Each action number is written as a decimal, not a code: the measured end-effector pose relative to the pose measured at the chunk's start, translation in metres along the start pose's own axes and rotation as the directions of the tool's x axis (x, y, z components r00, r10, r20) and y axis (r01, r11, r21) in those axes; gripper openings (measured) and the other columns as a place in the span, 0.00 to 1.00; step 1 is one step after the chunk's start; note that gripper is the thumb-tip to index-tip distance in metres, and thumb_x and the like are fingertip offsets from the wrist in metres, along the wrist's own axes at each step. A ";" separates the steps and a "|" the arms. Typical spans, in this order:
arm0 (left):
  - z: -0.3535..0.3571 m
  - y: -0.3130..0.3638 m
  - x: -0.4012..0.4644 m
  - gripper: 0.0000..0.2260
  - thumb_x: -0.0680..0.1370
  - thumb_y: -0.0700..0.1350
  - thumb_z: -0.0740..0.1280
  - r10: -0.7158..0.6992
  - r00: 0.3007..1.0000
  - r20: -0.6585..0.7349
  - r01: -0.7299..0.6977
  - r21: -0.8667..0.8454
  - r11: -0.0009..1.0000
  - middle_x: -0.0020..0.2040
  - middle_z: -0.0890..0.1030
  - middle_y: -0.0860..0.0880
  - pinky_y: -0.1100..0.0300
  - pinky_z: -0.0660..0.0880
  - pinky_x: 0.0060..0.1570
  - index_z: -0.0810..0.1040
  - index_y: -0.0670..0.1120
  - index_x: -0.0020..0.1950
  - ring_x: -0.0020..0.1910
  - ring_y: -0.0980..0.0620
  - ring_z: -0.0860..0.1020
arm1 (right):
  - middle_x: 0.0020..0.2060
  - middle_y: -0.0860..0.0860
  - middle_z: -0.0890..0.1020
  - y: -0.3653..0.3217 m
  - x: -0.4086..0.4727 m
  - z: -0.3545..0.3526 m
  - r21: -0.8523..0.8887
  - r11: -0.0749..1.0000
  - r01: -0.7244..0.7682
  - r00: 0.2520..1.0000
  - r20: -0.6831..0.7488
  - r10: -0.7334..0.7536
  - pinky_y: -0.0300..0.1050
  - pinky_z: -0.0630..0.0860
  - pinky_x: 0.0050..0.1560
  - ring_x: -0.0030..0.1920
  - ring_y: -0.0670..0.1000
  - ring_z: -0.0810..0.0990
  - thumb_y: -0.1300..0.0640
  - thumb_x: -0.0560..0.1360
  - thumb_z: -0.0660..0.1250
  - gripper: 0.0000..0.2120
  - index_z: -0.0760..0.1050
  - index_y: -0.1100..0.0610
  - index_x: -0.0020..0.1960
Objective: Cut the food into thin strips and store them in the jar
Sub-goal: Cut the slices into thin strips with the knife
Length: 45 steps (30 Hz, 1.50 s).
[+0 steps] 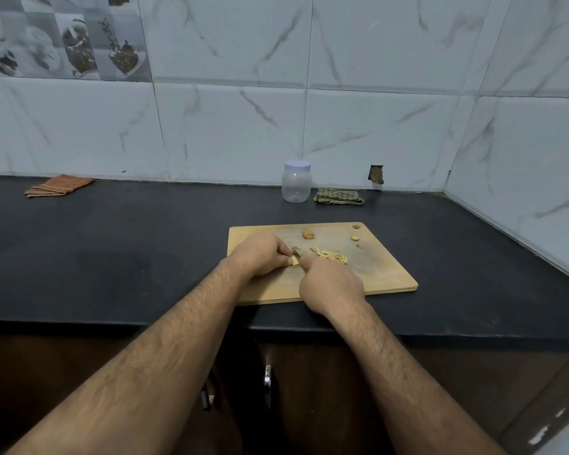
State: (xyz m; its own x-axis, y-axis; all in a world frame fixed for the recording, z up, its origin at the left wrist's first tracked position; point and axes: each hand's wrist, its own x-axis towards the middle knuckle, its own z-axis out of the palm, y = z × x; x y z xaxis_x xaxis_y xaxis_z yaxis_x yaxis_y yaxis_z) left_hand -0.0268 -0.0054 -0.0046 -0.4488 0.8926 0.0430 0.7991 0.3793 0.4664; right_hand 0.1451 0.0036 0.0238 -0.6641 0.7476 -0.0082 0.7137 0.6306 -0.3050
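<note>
On the dark worktop (112, 257) lies a wooden board (385, 274). The left hand (260, 254) sits on the board's left part, fingers curled, pinching a small pale piece (295, 261) of the food against the wood. The right hand (332, 285) is just beside it, fingers closed round a knife (299, 252) whose handle is hidden in the fist; only a bit of blade shows next to the pinched piece. Right of the hands is a small heap of thin strips (330, 255). Farther back on the board lie a brown chunk (308, 234) and a small slice (354, 238). The jar (296, 185), lid on, stands behind the board by the wall, with a green cloth (339, 196) just beside it and an orange cloth (60, 185) far left
</note>
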 end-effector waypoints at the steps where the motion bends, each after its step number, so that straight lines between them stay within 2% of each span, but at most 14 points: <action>1: 0.001 0.000 0.000 0.11 0.78 0.49 0.71 -0.002 1.000 -0.004 0.002 0.004 1.000 0.61 0.82 0.56 0.57 0.73 0.63 0.84 0.50 0.59 0.60 0.55 0.77 | 0.65 0.51 0.77 -0.001 0.000 0.000 -0.011 1.000 0.000 1.000 -0.002 0.000 0.47 0.72 0.51 0.63 0.54 0.76 0.63 0.78 0.56 0.27 0.66 0.45 0.75; 5: 0.000 0.002 -0.002 0.11 0.78 0.49 0.70 -0.009 1.000 0.003 0.009 0.002 1.000 0.62 0.81 0.56 0.57 0.73 0.63 0.84 0.51 0.60 0.61 0.55 0.77 | 0.62 0.51 0.78 -0.003 0.003 0.003 -0.071 0.997 -0.011 1.000 -0.014 0.010 0.47 0.72 0.47 0.60 0.54 0.77 0.62 0.78 0.59 0.24 0.69 0.46 0.72; 10: 0.000 0.004 -0.002 0.11 0.78 0.50 0.70 -0.022 1.000 0.020 0.021 0.026 0.999 0.59 0.83 0.55 0.54 0.74 0.63 0.84 0.51 0.59 0.59 0.53 0.78 | 0.62 0.52 0.78 -0.003 -0.001 0.006 -0.088 0.996 -0.008 1.000 -0.011 0.007 0.47 0.71 0.46 0.60 0.54 0.77 0.62 0.79 0.59 0.25 0.67 0.44 0.73; 15: 0.001 0.005 -0.003 0.12 0.77 0.50 0.71 -0.040 0.999 -0.006 0.040 0.016 0.999 0.62 0.81 0.56 0.59 0.72 0.63 0.83 0.51 0.60 0.61 0.55 0.77 | 0.60 0.51 0.78 0.009 -0.014 0.009 -0.095 0.995 0.002 1.000 -0.025 -0.004 0.47 0.70 0.47 0.60 0.54 0.76 0.63 0.78 0.57 0.27 0.66 0.42 0.73; 20: 0.003 0.006 -0.006 0.12 0.78 0.49 0.69 -0.043 0.998 -0.037 0.043 0.019 0.999 0.62 0.81 0.57 0.62 0.73 0.59 0.84 0.52 0.60 0.60 0.55 0.77 | 0.61 0.51 0.78 0.012 -0.026 0.010 -0.096 0.995 -0.009 1.000 -0.025 0.006 0.46 0.70 0.46 0.60 0.54 0.77 0.63 0.79 0.58 0.25 0.67 0.44 0.72; 28: 0.008 0.006 -0.008 0.12 0.81 0.51 0.64 -0.051 0.997 -0.059 0.055 0.067 0.996 0.62 0.81 0.56 0.58 0.74 0.59 0.83 0.53 0.60 0.59 0.54 0.77 | 0.62 0.50 0.78 0.009 -0.025 0.009 -0.059 0.998 -0.024 0.999 -0.043 0.021 0.48 0.74 0.50 0.60 0.54 0.77 0.62 0.78 0.58 0.27 0.66 0.44 0.73; 32: 0.012 0.003 -0.008 0.11 0.80 0.51 0.65 -0.050 0.996 -0.080 0.055 0.061 0.997 0.62 0.81 0.58 0.57 0.75 0.60 0.83 0.54 0.60 0.60 0.55 0.77 | 0.62 0.51 0.79 0.007 -0.020 0.006 -0.038 0.999 -0.015 0.998 -0.058 0.013 0.47 0.71 0.48 0.60 0.55 0.77 0.62 0.78 0.57 0.29 0.64 0.43 0.75; 45: 0.019 -0.001 -0.006 0.11 0.80 0.51 0.65 -0.018 0.993 -0.115 0.030 0.098 0.995 0.57 0.84 0.53 0.53 0.77 0.55 0.85 0.53 0.55 0.56 0.51 0.79 | 0.59 0.51 0.80 -0.004 -0.003 0.010 -0.025 1.000 -0.016 0.999 -0.050 0.015 0.46 0.69 0.45 0.57 0.54 0.78 0.61 0.78 0.57 0.21 0.72 0.47 0.68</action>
State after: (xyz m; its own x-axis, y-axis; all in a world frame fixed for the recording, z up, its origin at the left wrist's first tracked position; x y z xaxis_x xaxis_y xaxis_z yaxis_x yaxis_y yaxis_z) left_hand -0.0172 -0.0058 -0.0221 -0.5062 0.8517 0.1355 0.8208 0.4275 0.3789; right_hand 0.1419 -0.0029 0.0158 -0.6412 0.7666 0.0351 0.7297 0.6233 -0.2813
